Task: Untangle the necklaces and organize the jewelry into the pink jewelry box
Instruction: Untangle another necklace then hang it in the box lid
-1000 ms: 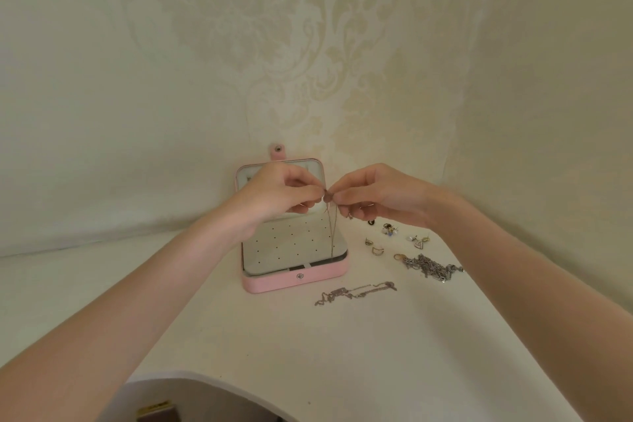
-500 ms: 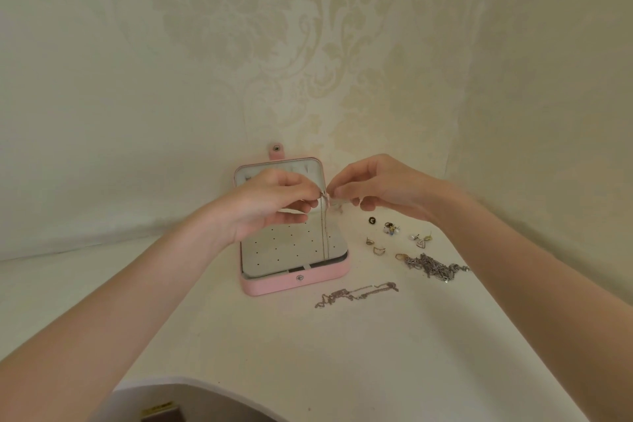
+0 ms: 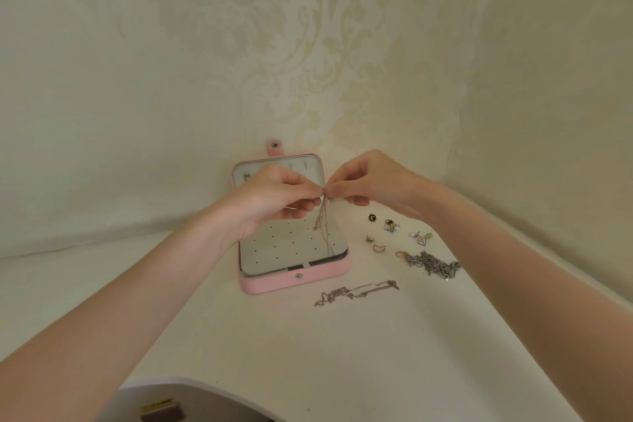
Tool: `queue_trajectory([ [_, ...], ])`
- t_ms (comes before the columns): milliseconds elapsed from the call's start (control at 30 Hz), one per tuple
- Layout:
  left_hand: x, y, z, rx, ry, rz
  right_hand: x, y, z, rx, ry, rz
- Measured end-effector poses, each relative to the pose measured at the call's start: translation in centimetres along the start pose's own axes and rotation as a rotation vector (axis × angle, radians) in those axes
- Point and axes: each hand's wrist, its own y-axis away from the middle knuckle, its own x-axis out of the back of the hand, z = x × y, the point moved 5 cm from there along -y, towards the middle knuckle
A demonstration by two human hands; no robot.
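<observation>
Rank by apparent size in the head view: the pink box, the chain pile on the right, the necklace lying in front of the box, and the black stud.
1. pink box
2. necklace in front, chain pile: too alike to rank
3. black stud

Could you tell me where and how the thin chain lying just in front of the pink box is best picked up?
Pinch the thin chain at its right end, coming from above with fingertips: it lies flat and stretched sideways, bunched at the left, so the straighter right end should lift free more cleanly.
</observation>
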Motion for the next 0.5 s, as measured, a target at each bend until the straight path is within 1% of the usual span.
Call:
queue_trajectory([
  [267, -0.61, 0.03, -0.41, 0.088, -0.088, -0.057, -0.99, -0.31, -0.54, -0.039, 0.270, -0.084],
  [500, -0.31, -0.30, -0.53, 0.079, -0.027, -0.035, -0.53, 0.11, -0.04, -0.032, 0.059, -0.114],
])
